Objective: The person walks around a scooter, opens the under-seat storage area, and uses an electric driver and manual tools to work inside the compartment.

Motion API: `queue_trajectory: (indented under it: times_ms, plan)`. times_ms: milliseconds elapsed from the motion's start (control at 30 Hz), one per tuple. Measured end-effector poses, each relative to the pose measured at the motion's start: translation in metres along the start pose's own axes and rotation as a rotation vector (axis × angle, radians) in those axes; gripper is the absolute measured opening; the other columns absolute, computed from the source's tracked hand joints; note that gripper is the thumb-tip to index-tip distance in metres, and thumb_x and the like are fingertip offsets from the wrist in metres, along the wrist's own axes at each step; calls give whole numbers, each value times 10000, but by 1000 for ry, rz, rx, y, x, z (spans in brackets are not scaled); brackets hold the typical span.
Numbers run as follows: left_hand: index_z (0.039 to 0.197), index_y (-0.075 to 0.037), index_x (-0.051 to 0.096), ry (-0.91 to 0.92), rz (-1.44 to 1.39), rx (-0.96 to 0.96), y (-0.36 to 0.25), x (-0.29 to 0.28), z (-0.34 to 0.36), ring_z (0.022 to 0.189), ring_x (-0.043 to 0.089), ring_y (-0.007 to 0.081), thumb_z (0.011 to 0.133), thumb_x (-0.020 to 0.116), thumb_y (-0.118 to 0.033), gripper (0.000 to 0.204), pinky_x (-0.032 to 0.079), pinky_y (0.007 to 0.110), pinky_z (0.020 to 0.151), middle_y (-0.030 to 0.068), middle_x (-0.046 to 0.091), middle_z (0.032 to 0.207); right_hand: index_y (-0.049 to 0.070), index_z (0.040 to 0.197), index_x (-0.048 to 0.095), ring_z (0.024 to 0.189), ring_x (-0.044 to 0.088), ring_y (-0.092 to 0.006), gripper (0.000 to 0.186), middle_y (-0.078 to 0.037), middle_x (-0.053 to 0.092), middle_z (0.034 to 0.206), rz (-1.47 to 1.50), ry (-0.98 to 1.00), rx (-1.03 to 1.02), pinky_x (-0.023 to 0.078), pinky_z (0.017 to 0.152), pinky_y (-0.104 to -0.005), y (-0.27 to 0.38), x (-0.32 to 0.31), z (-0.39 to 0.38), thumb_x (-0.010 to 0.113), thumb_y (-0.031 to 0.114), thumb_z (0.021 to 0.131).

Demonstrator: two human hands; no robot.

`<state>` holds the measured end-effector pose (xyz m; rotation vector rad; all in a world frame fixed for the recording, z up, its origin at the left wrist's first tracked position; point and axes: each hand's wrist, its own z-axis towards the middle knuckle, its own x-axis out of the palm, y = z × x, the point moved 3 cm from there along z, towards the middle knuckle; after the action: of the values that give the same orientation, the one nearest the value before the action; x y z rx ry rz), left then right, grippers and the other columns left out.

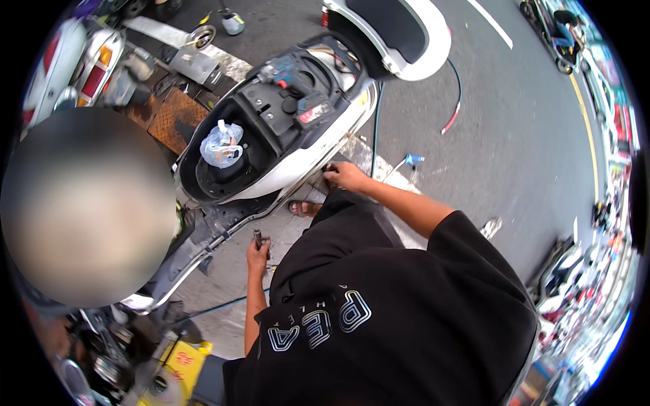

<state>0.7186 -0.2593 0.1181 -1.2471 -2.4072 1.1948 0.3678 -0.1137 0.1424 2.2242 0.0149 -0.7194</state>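
My left hand [257,254] is closed around a short dark cylindrical tool [257,237], held upright beside the scooter's lower side. Its exact kind is too small to tell. Close against the lower edge of a white scooter [318,145], my right hand [347,176] has its fingers curled around something small and dark that I cannot make out. The scooter's seat [399,30] is tipped up, baring the black storage bin [261,166]. A cordless power drill [288,80] lies across the bin's top, and a knotted clear plastic bag [222,144] sits inside it.
A green hose [378,128] and a red-ended hose [452,120] run over the road; a blue fitting [413,160] lies nearby. A rusty plate [177,120] and a metal box [195,65] stand beyond the scooter. A yellow object [172,372] is at lower left. Blur covers the left side.
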Motion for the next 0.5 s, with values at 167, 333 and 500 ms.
queue_trajectory:
  times_ms: [167,333,500]
  plan:
    - [885,-36,612,-28,469,-194,93,-50,-54,488,458,111,782,618,-179,176,360,287,453,-3,500,582,53,929,647,900,610,-325,262,-189,623,947,-198,232,377,498,750,-405,-163,-8,-58,595,228,741]
    - [884,-27,598,-23,656,-337,108,-83,-103,515,474,112,787,617,-191,192,378,283,479,10,516,611,-7,828,630,556,624,-203,193,-110,645,700,111,120,856,526,489,-330,-288,-6,-140,512,129,758]
    - [883,-19,584,7,677,-251,67,-56,-78,542,490,112,791,615,-203,209,396,280,505,22,531,640,-9,902,631,598,634,-212,241,-113,650,721,276,-5,805,531,518,-323,-294,5,-133,547,183,783]
